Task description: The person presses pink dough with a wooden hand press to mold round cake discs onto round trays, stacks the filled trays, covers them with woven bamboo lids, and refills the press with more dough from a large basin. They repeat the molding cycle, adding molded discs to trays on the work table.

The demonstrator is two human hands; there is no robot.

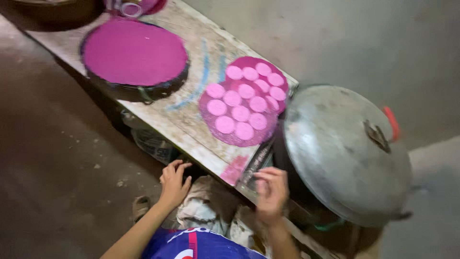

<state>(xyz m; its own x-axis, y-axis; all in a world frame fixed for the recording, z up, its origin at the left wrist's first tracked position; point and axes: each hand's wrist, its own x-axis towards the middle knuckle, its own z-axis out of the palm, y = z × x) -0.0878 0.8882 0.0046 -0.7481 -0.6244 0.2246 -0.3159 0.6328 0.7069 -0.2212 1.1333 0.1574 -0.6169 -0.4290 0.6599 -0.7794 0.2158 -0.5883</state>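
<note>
A person's left hand [173, 183] rests with fingers loosely spread and curled against the near edge of a long, worn wooden bench [191, 122], gripping nothing. The right hand [271, 192] is blurred, fingers bent and open, just beside a dark ridged block [257, 165] at the bench's near right corner; whether it touches the block cannot be told. A small pink smear [235, 170] sits on the bench edge between the two hands.

Just beyond the hands, on the bench, lie two overlapping round magenta mats [225, 134] carrying many small pale pink discs [241, 113] set close together. Farther left on the bench stands a large round dark-rimmed tray [136, 91] filled level with smooth magenta paste. To the right of the bench, near the right hand, a big dented grey metal lid [335, 153] with a dark handle and a red strip leans over a pot. Below the hands lies crumpled whitish cloth [203, 211], above a blue garment [201, 244]. The floor [57, 168] on the left is dark and gritty.
</note>
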